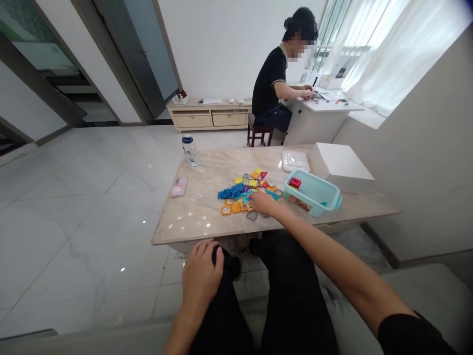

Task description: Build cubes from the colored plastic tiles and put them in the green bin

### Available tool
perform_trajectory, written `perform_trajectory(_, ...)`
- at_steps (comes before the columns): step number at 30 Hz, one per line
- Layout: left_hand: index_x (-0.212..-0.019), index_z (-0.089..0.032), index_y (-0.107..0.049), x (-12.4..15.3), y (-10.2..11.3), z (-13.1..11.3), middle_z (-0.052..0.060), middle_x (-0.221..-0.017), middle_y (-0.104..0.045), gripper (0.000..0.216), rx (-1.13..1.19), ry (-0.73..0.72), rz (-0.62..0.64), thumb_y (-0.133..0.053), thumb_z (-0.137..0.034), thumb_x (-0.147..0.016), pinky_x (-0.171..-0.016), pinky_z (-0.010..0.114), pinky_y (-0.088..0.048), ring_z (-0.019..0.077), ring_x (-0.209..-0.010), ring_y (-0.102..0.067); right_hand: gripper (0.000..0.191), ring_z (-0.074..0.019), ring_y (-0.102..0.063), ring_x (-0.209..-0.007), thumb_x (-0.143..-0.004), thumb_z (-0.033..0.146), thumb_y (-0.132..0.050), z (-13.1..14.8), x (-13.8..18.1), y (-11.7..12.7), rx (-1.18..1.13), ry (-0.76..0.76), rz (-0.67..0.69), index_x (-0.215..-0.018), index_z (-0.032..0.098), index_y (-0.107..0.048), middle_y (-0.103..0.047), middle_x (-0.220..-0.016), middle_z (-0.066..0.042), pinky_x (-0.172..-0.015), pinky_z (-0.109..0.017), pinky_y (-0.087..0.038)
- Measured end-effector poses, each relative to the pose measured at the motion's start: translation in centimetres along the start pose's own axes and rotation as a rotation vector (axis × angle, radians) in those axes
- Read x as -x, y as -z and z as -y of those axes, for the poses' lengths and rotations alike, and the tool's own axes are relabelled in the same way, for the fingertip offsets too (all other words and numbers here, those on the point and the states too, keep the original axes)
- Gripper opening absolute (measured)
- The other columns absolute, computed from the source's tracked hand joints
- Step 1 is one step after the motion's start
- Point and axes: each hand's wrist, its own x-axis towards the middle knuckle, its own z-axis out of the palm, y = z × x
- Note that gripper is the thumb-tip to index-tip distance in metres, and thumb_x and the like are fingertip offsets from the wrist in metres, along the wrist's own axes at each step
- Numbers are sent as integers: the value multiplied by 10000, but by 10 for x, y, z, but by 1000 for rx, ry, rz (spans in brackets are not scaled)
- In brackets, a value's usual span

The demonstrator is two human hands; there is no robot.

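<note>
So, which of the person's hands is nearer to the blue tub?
Right. The right hand is at the puzzle pieces beside the tub; the left hand rests on the left leg, farther away.

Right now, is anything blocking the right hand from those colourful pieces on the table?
Nothing visible. The right hand is already at the colourful pieces, its fingers over the pile. The light-blue bin sits off to the right, out of the way.

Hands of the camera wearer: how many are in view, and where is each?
2. The left hand rests on the left leg; the right hand is at the pile of coloured pieces on the table. Both show, though what the right one grips, if anything, is unclear.
</note>
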Motion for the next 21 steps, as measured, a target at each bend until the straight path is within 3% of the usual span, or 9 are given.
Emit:
perform_trajectory(5,-1218,-317,-814,2,-35,17,117,-1332,-806,319,119,-33,-47,-565,-393,-1034,-1146,669,-543,417,-1311,-692,421,-374,-635,-1360,-1058,393,-674,34,-97,-42,85,142,-14,-1407,161,-720,-717,-1431,-222,-1151,-468,-496)
perform_trajectory(10,-1209,-367,-800,-11,-44,23,104,-1212,-833,273,185,-34,-32,-614,-338,-1011,-1071,657,-593,392,-1206,-737,403,-411,-523,-1452,-1058,398,-685,56,-157,-81,103,266,-7,-1379,160,-735,-697,-1437,-232,-1274,-562,-344)
perform_trajectory(16,-1184,-349,-771,-23,-40,23,112,-1182,-826,261,242,-3,56,-560,-324,-1033,-1019,646,-612,378,-1162,-756,308,-401,-560,-1384,-1059,255,-647,61,-166,-98,40,334,-20,-1333,149,-739,-727,-1370,-234,-1278,-580,-303)
perform_trajectory(21,-1074,-306,-771,-20,-35,10,124,-1087,-815,233,233,-17,52,-544,-271,-1029,-993,604,-611,356,-1077,-757,530,-335,-620,-1403,-967,165,-779,66,-149,-92,-57,385,3,-1482,145,-659,-717,-1468,-190,-1267,-501,-386)
